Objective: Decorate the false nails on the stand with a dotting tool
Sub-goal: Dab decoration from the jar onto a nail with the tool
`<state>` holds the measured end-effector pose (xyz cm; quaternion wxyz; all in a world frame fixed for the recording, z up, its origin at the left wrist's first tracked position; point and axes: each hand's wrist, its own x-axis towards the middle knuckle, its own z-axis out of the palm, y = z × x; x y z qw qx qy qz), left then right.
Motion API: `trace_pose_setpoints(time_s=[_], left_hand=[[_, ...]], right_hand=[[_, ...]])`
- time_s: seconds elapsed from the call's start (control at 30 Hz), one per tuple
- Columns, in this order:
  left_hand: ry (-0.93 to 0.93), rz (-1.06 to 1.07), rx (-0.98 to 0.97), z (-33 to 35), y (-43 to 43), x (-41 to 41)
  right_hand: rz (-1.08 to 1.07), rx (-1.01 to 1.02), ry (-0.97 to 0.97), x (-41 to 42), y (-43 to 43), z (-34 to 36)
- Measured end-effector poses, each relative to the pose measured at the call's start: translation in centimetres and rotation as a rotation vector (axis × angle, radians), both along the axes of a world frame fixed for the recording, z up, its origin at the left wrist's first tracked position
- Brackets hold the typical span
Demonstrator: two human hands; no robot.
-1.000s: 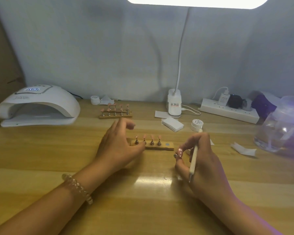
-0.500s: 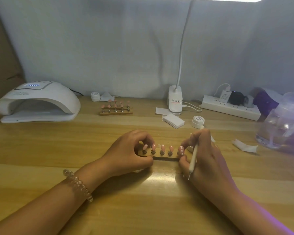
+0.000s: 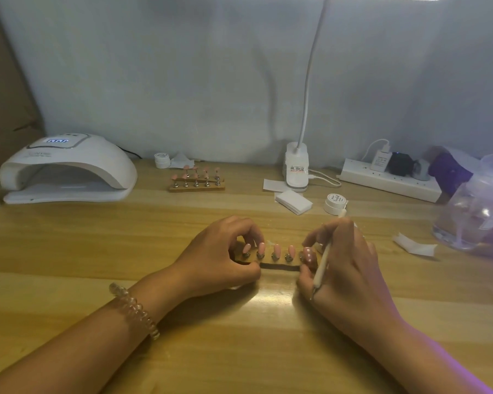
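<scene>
The stand (image 3: pixel 279 267) lies mid-table, square to the near edge, with five pink nails (image 3: pixel 276 248) in a row. The left grip (image 3: pixel 219 257) pinches its left end, fingers over the back edge and thumb at the front. The right grip (image 3: pixel 350 268) curls round the tool (image 3: pixel 322 263) and closes thumb and forefinger about the dotted rightmost nail. Bare table (image 3: pixel 69 251) spreads left and towards the person. A jar (image 3: pixel 335 203) and wipes (image 3: pixel 293 201) sit near behind.
</scene>
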<state>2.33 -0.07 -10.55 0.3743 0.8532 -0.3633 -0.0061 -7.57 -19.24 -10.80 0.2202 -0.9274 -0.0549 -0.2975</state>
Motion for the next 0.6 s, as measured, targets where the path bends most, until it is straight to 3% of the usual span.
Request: trace_pose_setpoints(time_s=[0.37, 0.6], left_hand=[[-0.163, 0.017, 0.104, 0.07, -0.16, -0.21], [-0.150, 0.226, 0.130, -0.21, -0.15, 0.37]], right_hand=[[0.036, -0.166, -0.167, 0.10, 0.28, -0.36], [0.084, -0.148, -0.144, -0.12, 0.56, -0.39]])
